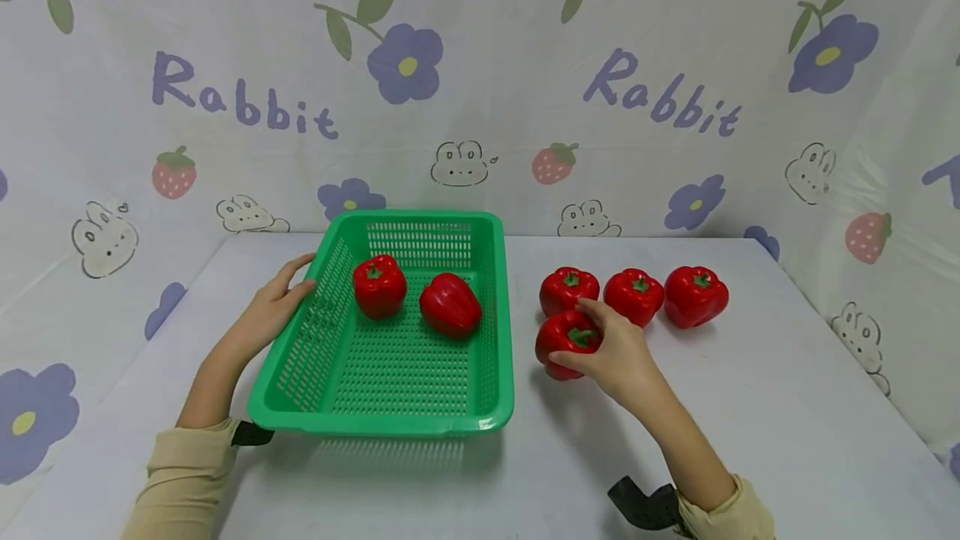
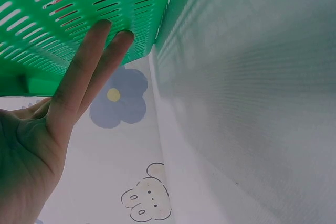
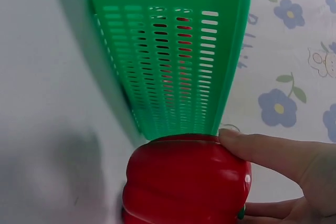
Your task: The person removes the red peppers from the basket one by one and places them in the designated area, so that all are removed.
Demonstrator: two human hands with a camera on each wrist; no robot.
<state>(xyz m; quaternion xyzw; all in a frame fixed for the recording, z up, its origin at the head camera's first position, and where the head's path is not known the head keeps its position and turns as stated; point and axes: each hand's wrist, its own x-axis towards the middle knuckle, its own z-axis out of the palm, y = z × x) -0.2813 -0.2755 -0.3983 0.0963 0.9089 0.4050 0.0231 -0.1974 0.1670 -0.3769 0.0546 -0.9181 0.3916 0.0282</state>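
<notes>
"Red and glossy, this pepper (image 1: pixel 552 340) sits at three o'clock of our green basket (image 1: pixel 381 424), just beside it. How do we have it?"

"Our right grip (image 1: pixel 621 352) pinches it across the shoulders: thumb at about seven o'clock, fingertips at one, the stem (image 1: pixel 581 337) between. Whether it clears the bench (image 1: pixel 765 432) we cannot tell."

"And our left grip (image 1: pixel 264 311)?"

"Its visible fingers lie straight, touching the basket's side near ten o'clock."

"How do we expect the pepper to handle?"

"Light for its bulk, we think, probably hollow, with firm walls that could dent if we squeeze hard. That shiny skin looks slippery, so we want broad fingertip contact on opposite shoulders, never the stem alone, which might snap."

"Do we have room?"

"Less on the far side: three other peppers (image 1: pixel 632 294) stand close, from twelve round past two o'clock, so we keep our fingertips tucked in there."
</notes>
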